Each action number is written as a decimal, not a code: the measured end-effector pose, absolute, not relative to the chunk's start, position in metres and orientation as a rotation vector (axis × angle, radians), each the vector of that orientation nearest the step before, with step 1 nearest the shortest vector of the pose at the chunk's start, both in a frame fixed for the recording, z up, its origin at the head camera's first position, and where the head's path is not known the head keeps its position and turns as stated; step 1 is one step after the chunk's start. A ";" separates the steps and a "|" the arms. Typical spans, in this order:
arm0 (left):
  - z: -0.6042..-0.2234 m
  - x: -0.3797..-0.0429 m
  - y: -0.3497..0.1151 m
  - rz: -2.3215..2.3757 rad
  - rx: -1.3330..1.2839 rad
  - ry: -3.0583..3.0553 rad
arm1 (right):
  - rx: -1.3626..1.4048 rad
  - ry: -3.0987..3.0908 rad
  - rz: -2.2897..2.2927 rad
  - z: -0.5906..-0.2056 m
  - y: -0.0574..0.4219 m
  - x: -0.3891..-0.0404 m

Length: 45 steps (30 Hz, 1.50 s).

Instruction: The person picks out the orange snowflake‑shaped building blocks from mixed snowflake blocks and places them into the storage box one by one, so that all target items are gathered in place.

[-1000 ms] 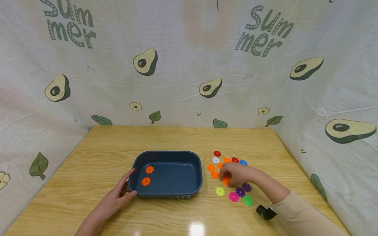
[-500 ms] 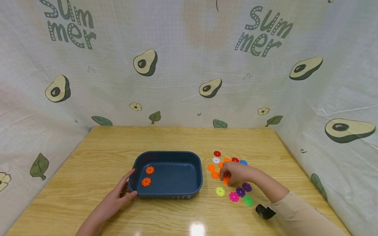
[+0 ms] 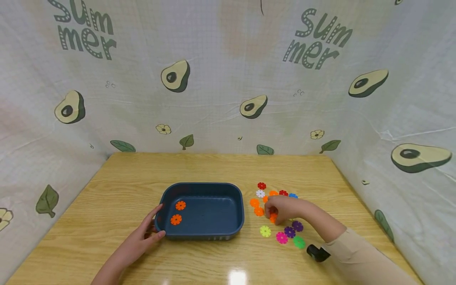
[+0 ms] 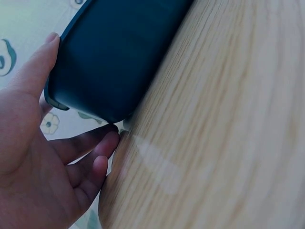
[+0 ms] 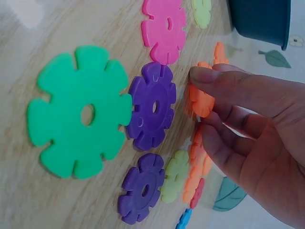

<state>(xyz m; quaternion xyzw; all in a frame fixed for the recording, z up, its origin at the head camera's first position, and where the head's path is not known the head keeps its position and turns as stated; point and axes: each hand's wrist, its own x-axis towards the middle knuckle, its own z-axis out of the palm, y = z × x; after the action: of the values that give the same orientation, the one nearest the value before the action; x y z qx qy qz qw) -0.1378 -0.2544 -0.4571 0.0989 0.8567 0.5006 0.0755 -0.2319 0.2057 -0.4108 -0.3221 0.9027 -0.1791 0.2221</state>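
Observation:
In the head view my left hand (image 3: 143,237) holds the left end of a dark blue plastic bin (image 3: 203,236). Seen from the left wrist, the thumb lies along the bin's rim (image 4: 71,29) and the other fingers curl by its lower corner. Two orange notched discs (image 3: 176,219) lie inside the bin toward its left. To the bin's right, my right hand (image 3: 283,208) is low among scattered discs. Between thumb and fingers it pinches an orange flower-shaped disc (image 5: 202,98). Other orange discs (image 3: 259,211) lie beside that hand, some partly hidden by it.
Around the right hand lie a red disc (image 3: 261,185), a white disc (image 3: 260,194), a yellow-green disc (image 3: 265,231), a pink disc (image 3: 282,238), purple discs (image 3: 289,232) and a green disc (image 3: 299,242). A black object (image 3: 317,253) sits by the right sleeve. Patterned cloth (image 3: 213,79) surrounds the table (image 3: 199,265).
Both hands and the bin stay nearly in place. The orange disc in my right fingers is slightly tilted compared with before, and the black object by the sleeve has shifted slightly left.

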 end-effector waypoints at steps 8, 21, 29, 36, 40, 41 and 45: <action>-0.456 -0.138 -0.254 1.506 0.296 2.561 | -0.841 2.520 -0.546 -0.415 0.210 -0.230; -0.458 -0.138 -0.254 1.508 0.295 2.566 | -0.836 2.524 -0.626 -0.407 0.207 -0.231; -0.457 -0.138 -0.254 1.503 0.283 2.569 | -0.849 2.451 -0.701 -0.387 0.193 -0.228; -0.457 -0.138 -0.254 1.509 0.282 2.567 | -0.892 2.413 -0.706 -0.373 0.179 -0.231; -0.458 -0.138 -0.256 1.517 0.285 2.560 | -0.885 2.392 -0.724 -0.362 0.169 -0.233; -0.459 -0.138 -0.256 1.517 0.287 2.559 | -0.891 2.390 -0.727 -0.360 0.167 -0.234; -0.459 -0.138 -0.256 1.521 0.286 2.556 | -0.929 2.396 -0.726 -0.353 0.157 -0.237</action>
<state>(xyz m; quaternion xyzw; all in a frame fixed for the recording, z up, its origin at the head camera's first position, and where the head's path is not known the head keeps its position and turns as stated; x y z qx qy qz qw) -0.1384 -0.2559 -0.4594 0.0953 0.8530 0.5074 0.0768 -0.2368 0.1566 -0.3529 -0.3383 0.8725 -0.2643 0.2333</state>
